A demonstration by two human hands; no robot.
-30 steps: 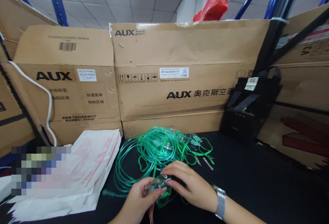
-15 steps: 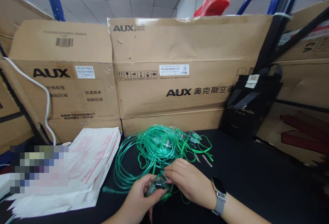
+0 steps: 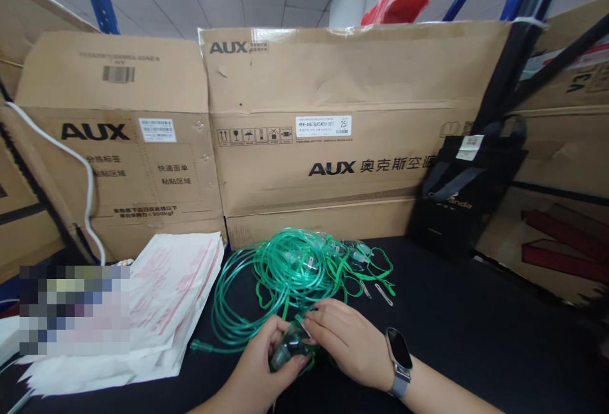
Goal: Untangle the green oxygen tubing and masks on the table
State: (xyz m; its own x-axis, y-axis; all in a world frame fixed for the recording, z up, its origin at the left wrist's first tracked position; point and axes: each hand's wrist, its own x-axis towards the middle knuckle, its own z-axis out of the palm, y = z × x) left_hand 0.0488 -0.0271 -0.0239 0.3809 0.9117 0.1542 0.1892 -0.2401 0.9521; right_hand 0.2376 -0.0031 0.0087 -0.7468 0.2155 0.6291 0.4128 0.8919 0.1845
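Sitting far left: white printed sheets, unchanged. Green tubing next, coiled mid-table with one end out to the left; also unchanged. Left hand is gripping a clear green mask between thumb and fingers, same hold as a second ago; mask is just on the near side of the coil. Right hand is what changed. A second ago its fingertips were at a small metal piece on the mask; now the hand has rolled over, fingers together, closed with the thumb on the mask's upper edge, watch face turned up. Metal piece mostly covered, so can't tell if it's seated. My read: gone from positioning to pressing or working it in, left hand acting as the clamp. Further right, two loose metal strips lie untouched. Black bag beyond, same spot.
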